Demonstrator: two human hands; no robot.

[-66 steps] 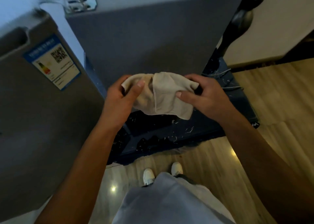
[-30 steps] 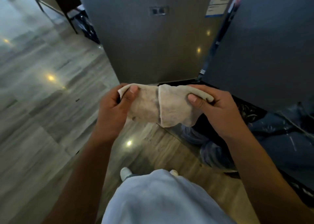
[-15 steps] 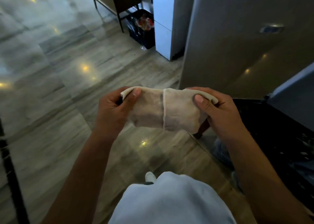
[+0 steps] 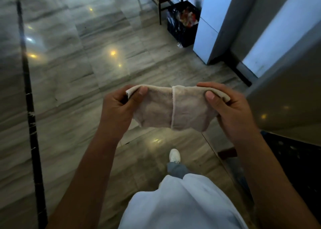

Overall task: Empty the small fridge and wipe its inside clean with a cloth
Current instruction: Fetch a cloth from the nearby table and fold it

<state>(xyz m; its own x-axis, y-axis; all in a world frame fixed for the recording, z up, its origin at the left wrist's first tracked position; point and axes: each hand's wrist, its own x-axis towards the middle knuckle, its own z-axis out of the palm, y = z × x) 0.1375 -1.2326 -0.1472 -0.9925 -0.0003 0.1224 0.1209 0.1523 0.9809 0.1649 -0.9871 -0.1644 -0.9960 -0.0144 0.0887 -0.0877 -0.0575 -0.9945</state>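
Since half a second ago my head view has swung left: more polished floor (image 4: 73, 82) shows, and the grey fridge wall (image 4: 286, 107) is cut off at the right edge. A black bin (image 4: 182, 30) holds contents I can't identify. The beige cloth (image 4: 173, 110), folded with a seam down the middle, hangs stretched between left hand (image 4: 119, 107) and right hand (image 4: 231, 110), each pinching an upper corner.

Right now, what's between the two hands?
In the head view, the beige cloth stretches between the left hand and right hand, each pinching one end.
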